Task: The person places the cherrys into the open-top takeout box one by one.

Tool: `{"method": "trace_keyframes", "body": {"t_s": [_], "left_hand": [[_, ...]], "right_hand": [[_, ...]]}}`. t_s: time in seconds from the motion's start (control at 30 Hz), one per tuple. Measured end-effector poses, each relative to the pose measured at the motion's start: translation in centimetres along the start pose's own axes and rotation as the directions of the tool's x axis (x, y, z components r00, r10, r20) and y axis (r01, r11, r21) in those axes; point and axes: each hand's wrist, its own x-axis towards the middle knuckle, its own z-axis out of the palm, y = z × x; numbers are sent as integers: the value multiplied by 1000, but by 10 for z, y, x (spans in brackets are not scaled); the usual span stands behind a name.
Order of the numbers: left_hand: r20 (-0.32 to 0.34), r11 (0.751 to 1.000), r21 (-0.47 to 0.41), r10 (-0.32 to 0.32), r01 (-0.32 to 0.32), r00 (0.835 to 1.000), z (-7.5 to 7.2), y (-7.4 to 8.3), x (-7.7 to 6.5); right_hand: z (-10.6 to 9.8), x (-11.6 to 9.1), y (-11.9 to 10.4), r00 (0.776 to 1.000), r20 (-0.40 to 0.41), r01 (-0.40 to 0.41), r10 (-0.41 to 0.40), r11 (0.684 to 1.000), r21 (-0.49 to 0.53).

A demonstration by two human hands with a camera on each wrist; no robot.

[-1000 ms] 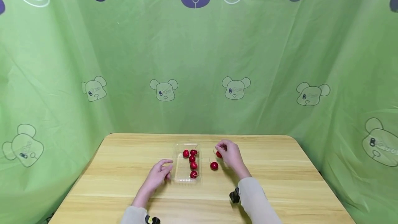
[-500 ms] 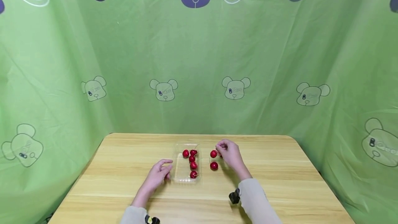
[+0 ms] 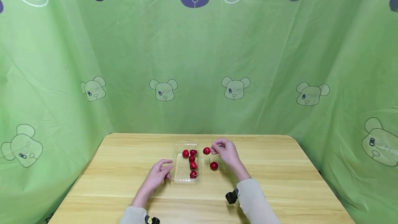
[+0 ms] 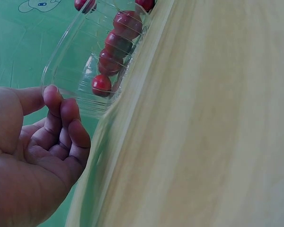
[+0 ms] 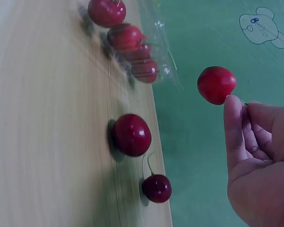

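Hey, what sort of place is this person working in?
Probably a makeshift indoor booth: a green curtain printed with cartoon faces hangs behind and on both sides of a wooden table.

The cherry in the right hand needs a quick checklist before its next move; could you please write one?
1. Right hand pinching the stem: ok.
2. Held cherry off the table: ok.
3. Held cherry over the container: not ok; it is to its right.
4. Room inside: ok; the near left part looks bare.
5. Container steadied: cannot tell; the left hand is at its rim, firmness unclear.
6. Loose cherries gathered: not ok; two lie on the table.
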Motion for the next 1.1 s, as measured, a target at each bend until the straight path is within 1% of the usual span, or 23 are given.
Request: {"method": "trace_keyframes", "body": {"t_s": [0.07,0.17,0.33,0.5,0.67,0.83,0.97,1.1], "left_hand": [[5,1000,-8,0,0,1000,-1,0,0],[16,1000,-21,-4,4,1000,-2,0,0],[29,1000,-30,3,-2,1000,-3,1,-3],[39,999,-43,3,-2,999,-3,0,-4],[34,999,-49,-5,7,999,-3,0,-3],[24,999,-36,-4,5,1000,-2,-1,-1],[14,1000,-15,-2,2,1000,-2,-2,1],[19,1000,-21,9,-9,1000,-3,-2,2]], "right_hand": [[3,0,-1,1000,11,4,-4,1000,23],[9,-1,-3,1000,25,10,-11,1000,25],[17,-5,-5,998,57,-4,3,1000,17],[24,-7,-6,995,99,-20,17,999,37],[30,-7,-6,993,119,-27,22,999,42],[33,-6,-7,991,124,-48,41,998,49],[35,-5,-7,991,132,-26,21,999,40],[37,-5,-9,990,144,-12,8,1000,28]]}}
